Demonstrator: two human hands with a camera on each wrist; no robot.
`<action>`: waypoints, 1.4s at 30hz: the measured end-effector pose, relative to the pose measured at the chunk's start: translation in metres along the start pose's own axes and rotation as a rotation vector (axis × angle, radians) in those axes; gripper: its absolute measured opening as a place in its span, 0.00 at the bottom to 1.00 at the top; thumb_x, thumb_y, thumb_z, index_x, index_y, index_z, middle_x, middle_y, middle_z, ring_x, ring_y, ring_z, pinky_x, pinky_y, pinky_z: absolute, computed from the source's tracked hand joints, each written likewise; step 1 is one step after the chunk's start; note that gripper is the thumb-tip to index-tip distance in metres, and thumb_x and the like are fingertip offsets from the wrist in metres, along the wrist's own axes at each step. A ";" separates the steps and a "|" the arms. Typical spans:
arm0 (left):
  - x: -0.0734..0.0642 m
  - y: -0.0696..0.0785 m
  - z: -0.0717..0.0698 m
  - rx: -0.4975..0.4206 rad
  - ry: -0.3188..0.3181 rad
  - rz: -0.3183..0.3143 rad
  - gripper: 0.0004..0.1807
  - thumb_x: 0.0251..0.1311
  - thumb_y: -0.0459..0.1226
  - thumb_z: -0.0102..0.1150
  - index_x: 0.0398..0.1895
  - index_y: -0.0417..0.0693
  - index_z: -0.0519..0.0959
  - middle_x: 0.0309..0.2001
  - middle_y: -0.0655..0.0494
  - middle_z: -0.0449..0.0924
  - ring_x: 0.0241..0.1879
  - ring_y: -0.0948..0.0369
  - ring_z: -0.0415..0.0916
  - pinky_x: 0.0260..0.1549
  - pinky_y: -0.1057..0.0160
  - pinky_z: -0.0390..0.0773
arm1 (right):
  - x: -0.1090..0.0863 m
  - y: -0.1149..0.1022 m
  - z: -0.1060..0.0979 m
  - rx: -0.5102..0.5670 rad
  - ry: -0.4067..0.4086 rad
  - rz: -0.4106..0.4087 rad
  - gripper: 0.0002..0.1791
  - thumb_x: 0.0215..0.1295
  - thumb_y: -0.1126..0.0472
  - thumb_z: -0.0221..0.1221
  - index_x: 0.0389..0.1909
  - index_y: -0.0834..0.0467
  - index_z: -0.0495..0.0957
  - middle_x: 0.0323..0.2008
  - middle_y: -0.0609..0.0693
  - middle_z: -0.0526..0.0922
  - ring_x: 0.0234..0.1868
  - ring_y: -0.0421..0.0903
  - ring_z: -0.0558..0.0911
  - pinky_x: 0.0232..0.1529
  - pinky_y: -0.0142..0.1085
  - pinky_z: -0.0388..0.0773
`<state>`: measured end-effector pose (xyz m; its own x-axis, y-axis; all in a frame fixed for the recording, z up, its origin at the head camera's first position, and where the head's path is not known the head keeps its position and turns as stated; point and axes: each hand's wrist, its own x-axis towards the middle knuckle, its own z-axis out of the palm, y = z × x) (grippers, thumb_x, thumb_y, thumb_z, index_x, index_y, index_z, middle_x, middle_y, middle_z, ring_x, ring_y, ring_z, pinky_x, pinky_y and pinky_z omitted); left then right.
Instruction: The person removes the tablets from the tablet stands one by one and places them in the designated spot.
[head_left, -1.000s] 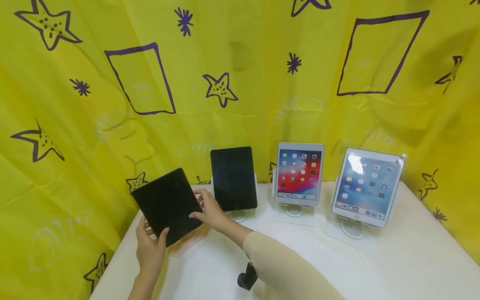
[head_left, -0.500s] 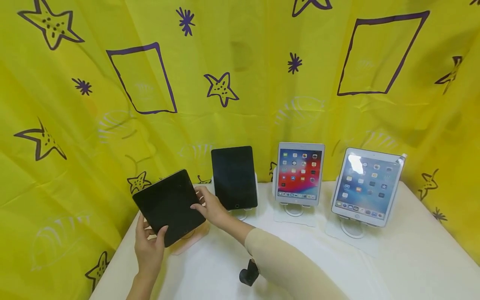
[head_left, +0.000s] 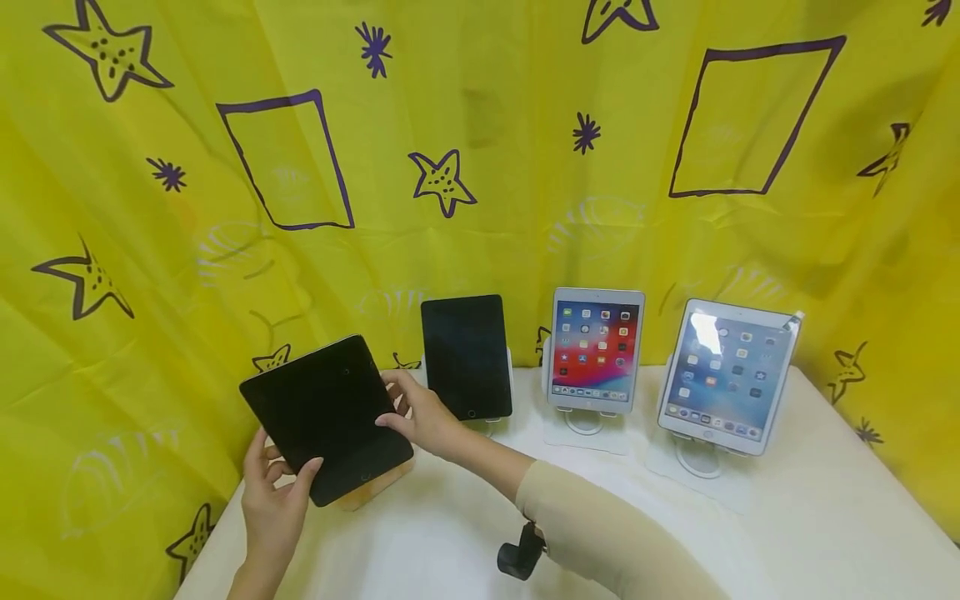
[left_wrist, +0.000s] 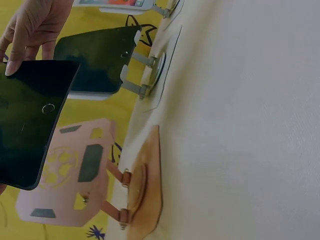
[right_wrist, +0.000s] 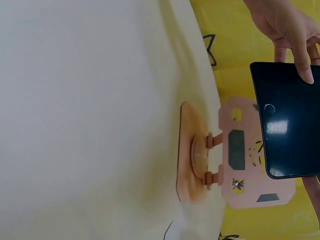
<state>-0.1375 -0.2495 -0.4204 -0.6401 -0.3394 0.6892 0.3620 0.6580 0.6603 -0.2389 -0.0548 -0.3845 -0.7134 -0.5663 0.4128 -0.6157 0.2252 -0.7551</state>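
Observation:
My left hand [head_left: 272,510] grips the lower left edge of a black tablet [head_left: 330,417], thumb on its front. At the opposite side, my right hand [head_left: 422,419] pinches the right edge, also with the thumb in front. The tablet is tilted, its dark screen facing me and its round home button near the bottom edge. Behind it stands a rose-pink folding tablet stand [left_wrist: 95,165], mostly hidden in the head view. In the left wrist view a gap shows between the tablet and the stand's backplate; the right wrist view shows the stand's flat base [right_wrist: 191,155] on the table.
A second black tablet [head_left: 467,358] rests on a white stand beside my right hand. Farther right, two white tablets [head_left: 596,346] [head_left: 727,375] with lit screens stand on white stands. A yellow curtain [head_left: 510,242] hangs behind the white table [head_left: 435,542]. A black wrist device [head_left: 521,552] hangs below my right sleeve.
Both hands have carried the black tablet a little to the left, off the pink stand's line. My left hand moved left with it. The view also shifted slightly.

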 end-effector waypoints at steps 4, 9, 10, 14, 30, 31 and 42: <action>0.001 0.012 -0.006 0.013 -0.063 -0.101 0.49 0.42 0.19 0.68 0.69 0.42 0.57 0.37 0.70 0.63 0.26 0.79 0.66 0.24 0.83 0.72 | -0.011 -0.008 -0.006 0.047 0.005 0.005 0.29 0.60 0.64 0.63 0.59 0.58 0.61 0.39 0.55 0.75 0.29 0.39 0.73 0.32 0.25 0.71; 0.002 0.022 -0.010 0.008 -0.157 -0.235 0.48 0.45 0.22 0.68 0.71 0.49 0.56 0.38 0.63 0.63 0.26 0.74 0.68 0.23 0.80 0.73 | -0.024 -0.013 -0.011 0.112 0.012 0.046 0.28 0.59 0.65 0.63 0.58 0.58 0.62 0.35 0.52 0.73 0.26 0.36 0.72 0.30 0.26 0.70; 0.002 0.024 -0.011 0.012 -0.171 -0.253 0.49 0.45 0.22 0.68 0.71 0.51 0.57 0.38 0.63 0.63 0.26 0.74 0.68 0.24 0.80 0.73 | -0.027 -0.014 -0.012 0.119 0.012 0.058 0.28 0.59 0.65 0.63 0.58 0.58 0.62 0.35 0.52 0.72 0.26 0.36 0.72 0.29 0.26 0.70; 0.001 0.029 -0.012 0.007 -0.216 -0.284 0.48 0.44 0.22 0.69 0.70 0.50 0.58 0.38 0.61 0.65 0.25 0.72 0.69 0.23 0.78 0.73 | -0.040 -0.019 -0.015 0.123 0.029 0.113 0.27 0.59 0.65 0.63 0.57 0.59 0.62 0.34 0.51 0.72 0.26 0.37 0.72 0.28 0.27 0.70; -0.008 0.039 -0.010 -0.082 -0.446 -0.310 0.43 0.46 0.26 0.69 0.66 0.42 0.59 0.36 0.53 0.64 0.23 0.69 0.66 0.15 0.70 0.67 | -0.083 -0.023 -0.025 0.263 0.033 0.351 0.32 0.58 0.64 0.64 0.60 0.61 0.59 0.31 0.50 0.68 0.23 0.41 0.73 0.24 0.31 0.79; -0.009 0.040 -0.011 -0.087 -0.463 -0.318 0.42 0.46 0.26 0.69 0.66 0.43 0.59 0.36 0.52 0.64 0.22 0.68 0.66 0.16 0.70 0.68 | -0.085 -0.023 -0.025 0.276 0.030 0.362 0.33 0.58 0.64 0.65 0.61 0.61 0.58 0.31 0.50 0.68 0.23 0.42 0.73 0.24 0.32 0.79; -0.024 0.041 -0.011 -0.165 -0.564 -0.501 0.43 0.47 0.26 0.68 0.68 0.45 0.59 0.34 0.51 0.65 0.15 0.65 0.68 0.15 0.66 0.75 | -0.108 -0.022 -0.025 0.444 -0.025 0.495 0.32 0.58 0.69 0.63 0.60 0.60 0.57 0.30 0.52 0.71 0.28 0.45 0.81 0.25 0.42 0.82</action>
<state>-0.1003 -0.2215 -0.4062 -0.9866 -0.1477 0.0693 0.0058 0.3925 0.9197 -0.1567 0.0216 -0.3998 -0.8653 -0.4993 -0.0447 -0.0171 0.1186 -0.9928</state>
